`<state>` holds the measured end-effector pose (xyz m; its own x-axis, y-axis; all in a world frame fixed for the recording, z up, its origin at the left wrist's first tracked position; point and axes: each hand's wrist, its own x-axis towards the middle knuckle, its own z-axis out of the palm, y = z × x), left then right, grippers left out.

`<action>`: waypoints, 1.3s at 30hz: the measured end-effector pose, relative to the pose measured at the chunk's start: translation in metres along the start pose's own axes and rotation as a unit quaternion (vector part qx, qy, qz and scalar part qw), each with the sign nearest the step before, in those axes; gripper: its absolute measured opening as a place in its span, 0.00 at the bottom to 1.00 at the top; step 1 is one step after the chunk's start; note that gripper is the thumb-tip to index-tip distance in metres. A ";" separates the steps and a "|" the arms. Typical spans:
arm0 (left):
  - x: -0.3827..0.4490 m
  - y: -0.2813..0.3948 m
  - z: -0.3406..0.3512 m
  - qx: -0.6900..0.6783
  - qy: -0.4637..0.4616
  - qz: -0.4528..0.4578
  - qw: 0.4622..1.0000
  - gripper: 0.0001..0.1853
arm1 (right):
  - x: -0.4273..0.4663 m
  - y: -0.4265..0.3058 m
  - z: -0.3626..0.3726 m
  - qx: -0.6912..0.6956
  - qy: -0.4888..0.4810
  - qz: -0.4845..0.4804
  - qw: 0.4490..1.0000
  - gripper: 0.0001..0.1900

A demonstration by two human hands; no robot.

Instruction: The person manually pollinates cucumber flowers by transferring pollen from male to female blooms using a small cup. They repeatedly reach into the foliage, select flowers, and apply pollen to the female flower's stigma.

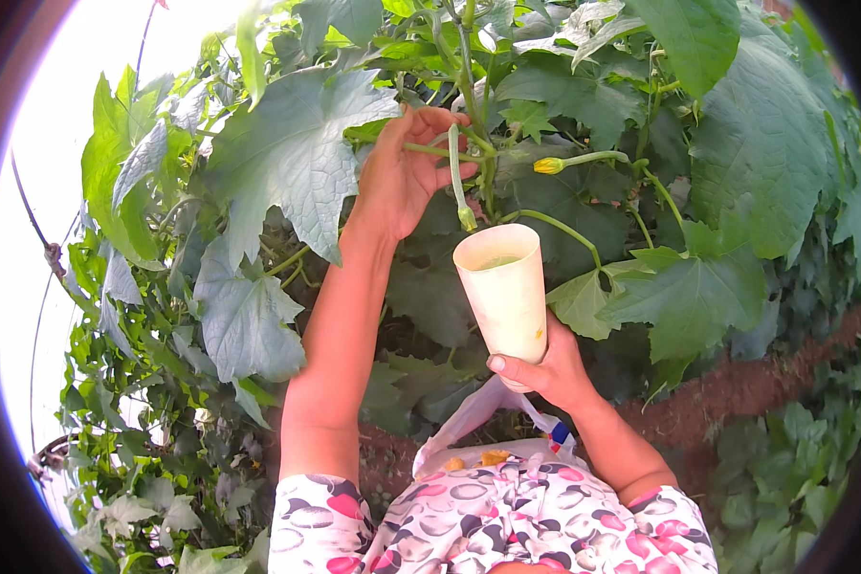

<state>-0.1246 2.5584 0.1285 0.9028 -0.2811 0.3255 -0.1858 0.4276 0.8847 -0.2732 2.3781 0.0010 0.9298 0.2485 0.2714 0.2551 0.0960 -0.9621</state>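
Observation:
My right hand (545, 373) grips the lower part of a tall, pale cup (499, 308). The cup leans slightly, and pale greenish liquid shows inside its rim. Above it hangs a slender young gourd (456, 179), probably a luffa, its green blossom end just over the cup's rim. My left hand (416, 161) reaches in among the stalks beside the main vine stem (486, 176), with fingers behind the young gourd and a leaf stalk. What its fingertips touch is partly hidden. Another young gourd with a yellow flower bud (549, 166) points left from the right side.
Broad lobed leaves (294, 151) crowd around both arms. A white plastic bag (473, 445) hangs at my waist, with yellow flowers (493, 457) at its opening. Brown soil (746, 380) runs between plant rows on the right. Thin wires or cords rise at the left.

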 end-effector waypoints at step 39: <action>-0.026 0.007 0.008 0.059 -0.045 -0.003 0.997 0.15 | 0.044 -0.013 -0.001 0.015 0.091 -0.073 0.993 0.28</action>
<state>-0.1528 2.5617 0.1285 0.8667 -0.3620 0.3433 -0.2291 0.3224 0.9184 -0.2350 2.3864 0.0257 0.9170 0.0515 0.3955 0.3847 0.1479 -0.9111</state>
